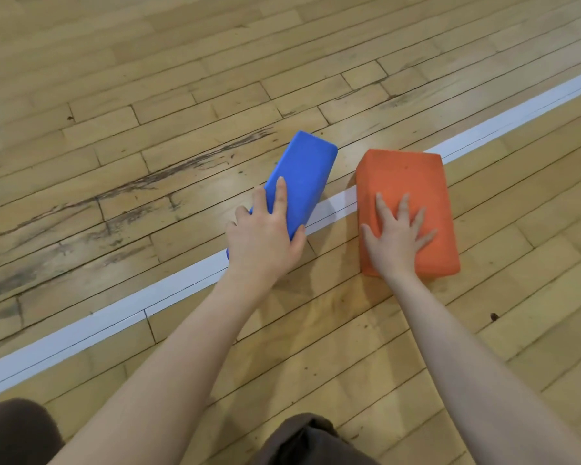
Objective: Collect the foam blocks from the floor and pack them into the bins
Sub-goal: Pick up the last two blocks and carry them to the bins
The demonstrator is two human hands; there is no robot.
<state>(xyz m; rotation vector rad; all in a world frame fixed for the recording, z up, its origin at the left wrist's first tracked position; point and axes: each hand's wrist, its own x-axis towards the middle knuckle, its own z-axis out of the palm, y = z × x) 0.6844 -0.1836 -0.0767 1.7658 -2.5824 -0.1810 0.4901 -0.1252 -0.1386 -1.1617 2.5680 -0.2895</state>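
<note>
The left hand (265,236) is wrapping round the near end of the blue foam block (299,176), thumb on one side and fingers (280,196) curling over the top, while the block is lying across the white painted line (114,317) on the wooden floor (148,95). The right hand (398,236) is resting flat on the orange foam block (406,209) just beside it, fingers spread wide and not yet gripping. No bins are showing in view. The orange block is looking broad for one hand, so a lift from this flat palm is likely slipping unless the fingers are reaching an edge; the blue block, held only at its end, may be tipping or twisting out of the grasp as it is rising
</note>
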